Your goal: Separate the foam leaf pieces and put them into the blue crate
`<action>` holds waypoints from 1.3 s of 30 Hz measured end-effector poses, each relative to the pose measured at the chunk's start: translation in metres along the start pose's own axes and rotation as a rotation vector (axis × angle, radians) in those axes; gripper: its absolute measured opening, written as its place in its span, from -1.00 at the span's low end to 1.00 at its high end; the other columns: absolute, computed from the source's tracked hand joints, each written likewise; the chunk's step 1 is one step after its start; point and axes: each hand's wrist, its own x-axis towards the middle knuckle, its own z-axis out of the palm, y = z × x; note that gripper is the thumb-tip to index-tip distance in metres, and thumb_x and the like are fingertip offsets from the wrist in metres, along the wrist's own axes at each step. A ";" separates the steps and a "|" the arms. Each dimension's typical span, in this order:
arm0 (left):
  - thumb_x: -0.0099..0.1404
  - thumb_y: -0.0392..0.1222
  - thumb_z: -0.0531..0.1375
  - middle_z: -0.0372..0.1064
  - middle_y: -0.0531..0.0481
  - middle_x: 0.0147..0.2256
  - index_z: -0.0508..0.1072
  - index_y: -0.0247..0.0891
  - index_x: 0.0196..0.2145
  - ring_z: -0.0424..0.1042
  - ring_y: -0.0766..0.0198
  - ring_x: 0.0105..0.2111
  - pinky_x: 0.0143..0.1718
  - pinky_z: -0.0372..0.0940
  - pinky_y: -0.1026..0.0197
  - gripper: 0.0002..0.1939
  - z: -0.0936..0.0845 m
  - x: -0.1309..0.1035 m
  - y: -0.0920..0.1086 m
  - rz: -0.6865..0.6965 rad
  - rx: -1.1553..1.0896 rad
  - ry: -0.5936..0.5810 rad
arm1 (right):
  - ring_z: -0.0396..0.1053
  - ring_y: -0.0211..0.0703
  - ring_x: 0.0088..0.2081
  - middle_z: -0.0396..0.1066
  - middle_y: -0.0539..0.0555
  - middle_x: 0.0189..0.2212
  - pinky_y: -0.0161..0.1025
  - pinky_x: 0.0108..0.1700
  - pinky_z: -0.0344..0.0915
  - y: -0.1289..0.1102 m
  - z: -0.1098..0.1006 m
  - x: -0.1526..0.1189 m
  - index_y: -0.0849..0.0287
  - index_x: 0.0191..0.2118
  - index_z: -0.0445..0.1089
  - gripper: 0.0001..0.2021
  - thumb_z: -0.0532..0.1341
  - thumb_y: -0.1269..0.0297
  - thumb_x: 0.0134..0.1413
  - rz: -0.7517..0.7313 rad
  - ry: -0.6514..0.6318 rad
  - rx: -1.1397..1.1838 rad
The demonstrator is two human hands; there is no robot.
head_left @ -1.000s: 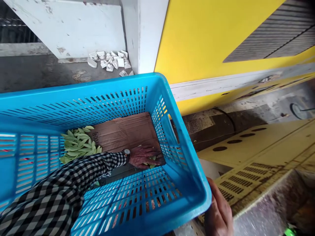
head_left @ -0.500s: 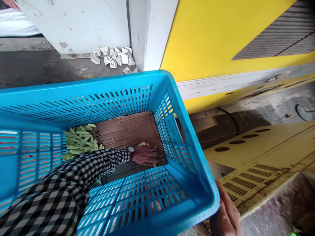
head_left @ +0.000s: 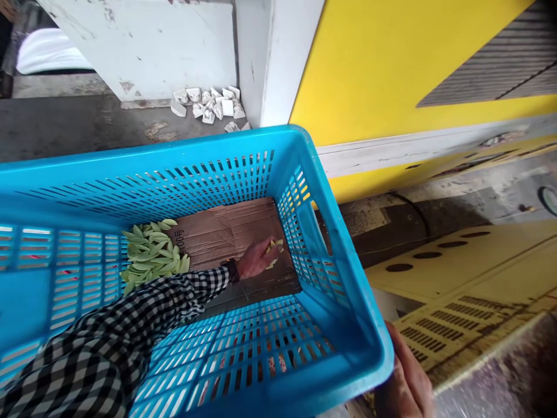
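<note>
My left hand (head_left: 256,258), in a black-and-white checked sleeve, reaches down into a blue plastic basket (head_left: 300,151). Its fingers are closed around a few pale green leaf-shaped pieces (head_left: 277,247), whose ends stick out past the fingertips. Below the hand lies a brown cardboard sheet (head_left: 217,226) on the basket's floor. A heap of the same leaf-shaped pieces (head_left: 154,252) rests on the left part of the cardboard. Outside the basket, my right hand (head_left: 407,377) grips its near right corner; the fingertips are partly hidden by the rim.
Beyond the basket stand a white panel (head_left: 174,52) and a yellow machine housing (head_left: 391,64). Small white blocks (head_left: 213,104) lie on the grey surface at the panel's foot. To the right is a cream-coloured vented metal casing (head_left: 456,278). A dark cable (head_left: 418,209) runs on the floor.
My left hand has gone from lying flattened on the cardboard to closed, lifting slightly with leaf-shaped pieces in it. My right hand stays at the basket's corner. The view has shifted slightly.
</note>
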 end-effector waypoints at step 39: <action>0.48 -0.10 0.19 0.11 0.12 -0.51 0.49 -0.24 -0.27 -0.01 0.55 -0.72 -0.75 -0.21 0.47 -0.80 0.071 -0.107 0.282 -0.058 -0.665 -0.094 | 0.60 -0.10 -0.18 0.61 0.09 -0.17 -0.32 -0.16 0.53 0.021 -0.045 -0.077 0.02 0.00 0.54 -0.73 0.18 0.06 0.38 -0.093 -0.191 0.367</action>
